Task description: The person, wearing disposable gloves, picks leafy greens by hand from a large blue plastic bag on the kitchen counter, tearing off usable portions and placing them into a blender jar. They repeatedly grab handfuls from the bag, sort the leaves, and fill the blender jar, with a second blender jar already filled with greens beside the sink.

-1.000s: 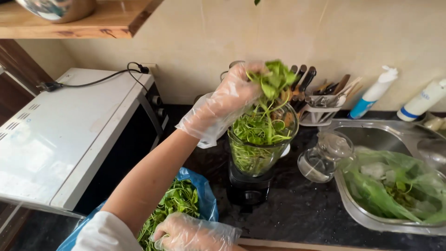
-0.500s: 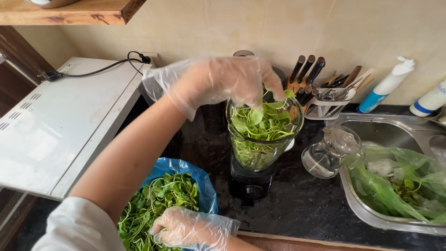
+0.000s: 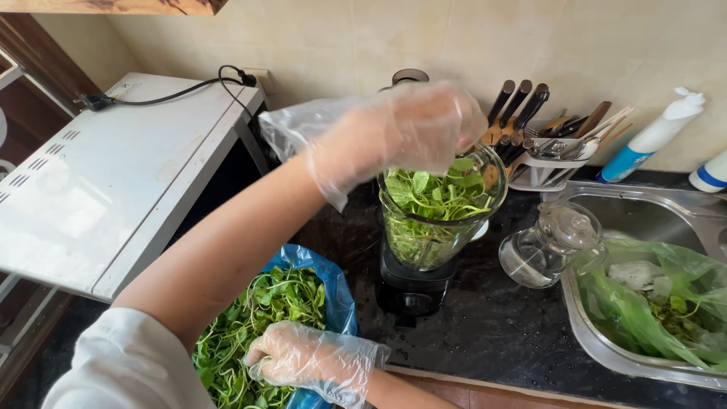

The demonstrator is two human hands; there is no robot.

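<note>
On the dark surface (image 3: 500, 333) stands the blender jar (image 3: 435, 220), packed with greens (image 3: 435, 195). The left hand (image 3: 413, 125) sits directly above its mouth, fingers curled downward onto the leaves. The right hand (image 3: 314, 360) — well below, nearer the person — grips greens in the blue bag (image 3: 329, 284).

A clear blender jar (image 3: 435, 220) stands upright on its black base, packed full of green leaves (image 3: 432, 193).

A home kitchen: a dark stone tabletop (image 3: 515, 333) carries a blender (image 3: 432, 227) packed with green leaves, a knife block (image 3: 515, 113), a cutlery holder (image 3: 553, 163) and a steel sink (image 3: 651, 220), with a white microwave (image 3: 106, 182) beside tiled walls.
</note>
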